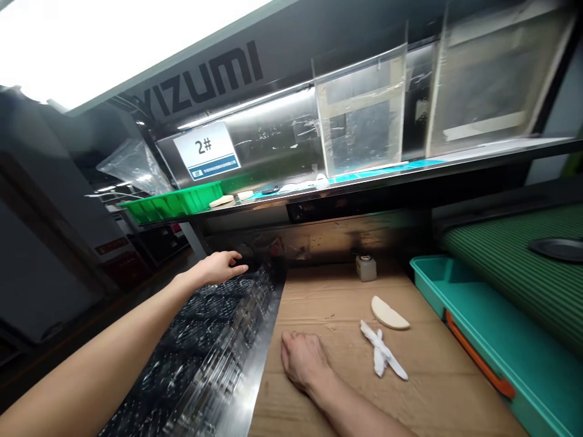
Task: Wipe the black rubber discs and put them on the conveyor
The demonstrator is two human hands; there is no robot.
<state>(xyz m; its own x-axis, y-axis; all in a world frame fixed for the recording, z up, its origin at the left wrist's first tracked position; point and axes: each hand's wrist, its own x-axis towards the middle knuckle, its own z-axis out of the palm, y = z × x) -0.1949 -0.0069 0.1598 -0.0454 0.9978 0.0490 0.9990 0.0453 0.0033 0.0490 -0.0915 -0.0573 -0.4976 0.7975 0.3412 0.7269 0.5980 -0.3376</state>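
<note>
My left hand (224, 267) reaches out over a stack of dark, glossy parts under clear plastic (195, 346), with its thumb and fingers apart and nothing held. On the left part of a cardboard sheet (328, 297) rests my right hand (303, 359), its fingers curled under into a loose fist; nothing shows sticking out of it. To its right lie a crumpled white cloth or paper strip and a white-handled tool, crossed (382, 353). Just beyond them is a cream half-round pad (389, 314). A small square bottle (365, 267) stands at the back of the cardboard.
A teal bin (437, 270) with an orange handle (480, 358) stands at right, beside a green ribbed conveyor belt (514, 243) carrying a dark round part (558, 249). Overhead, a metal shelf holds a green tray (175, 203) and pale pads (221, 201).
</note>
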